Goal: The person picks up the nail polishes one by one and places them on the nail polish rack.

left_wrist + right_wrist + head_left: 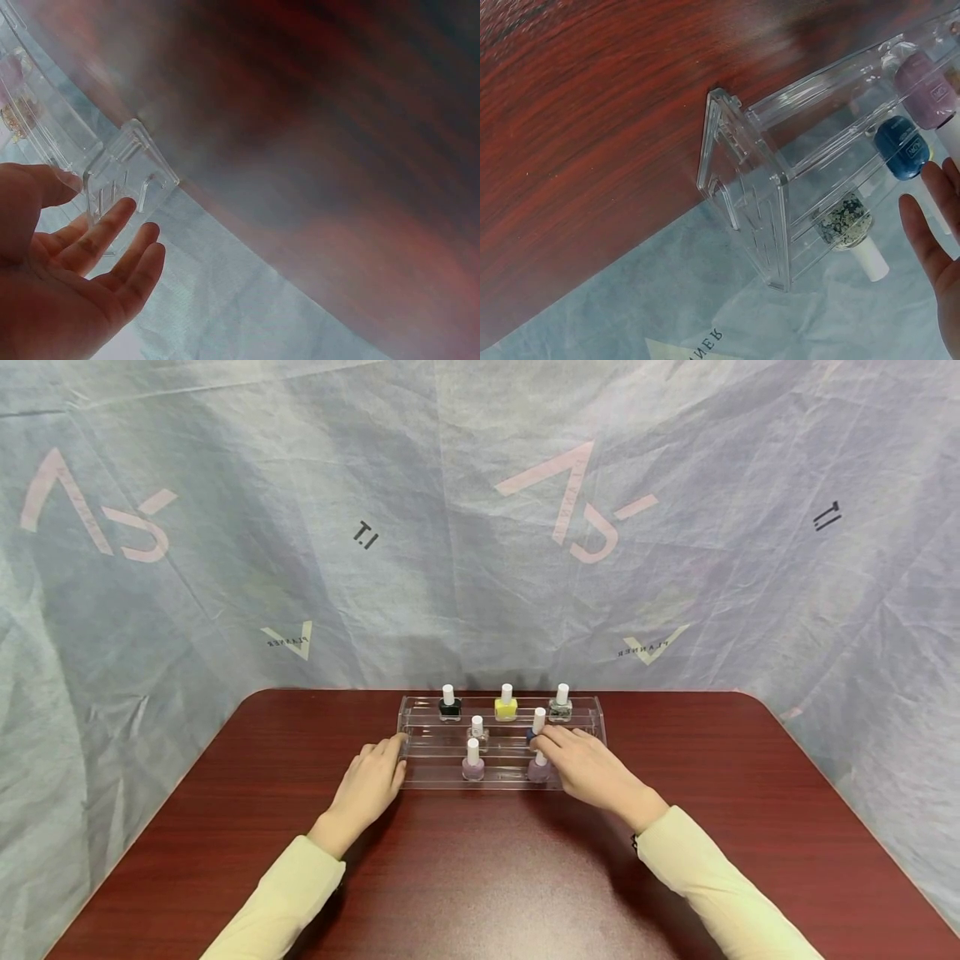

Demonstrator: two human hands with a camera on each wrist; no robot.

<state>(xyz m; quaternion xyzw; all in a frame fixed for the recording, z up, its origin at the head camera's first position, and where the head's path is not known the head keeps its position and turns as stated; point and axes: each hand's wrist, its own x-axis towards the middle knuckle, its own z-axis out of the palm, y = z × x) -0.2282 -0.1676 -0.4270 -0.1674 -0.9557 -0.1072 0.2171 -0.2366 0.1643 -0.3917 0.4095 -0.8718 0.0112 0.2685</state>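
Observation:
A clear tiered rack (506, 783) stands near the table's far edge, bearing several white-capped nail polish bottles. My left hand (367, 778) holds the rack's left end, the side panel (150, 169) between thumb and fingers. On the middle tier, my right hand (588, 767) pinches the dark blue nail polish bottle (901, 148) by its white cap, which rises between thumb and index finger. In front are two lilac bottles (473, 768), one partly covered by my right hand. A clear glittery bottle (481, 739) shares the middle tier. Black (450, 708), yellow (506, 710) and silver-flecked (560, 709) bottles line the top.
Dark red wood table (480, 877) runs around the rack and in front of it. Behind hangs a pale grey printed cloth (465, 610), close to the table's back edge. Cream sleeves (281, 889) cover both forearms.

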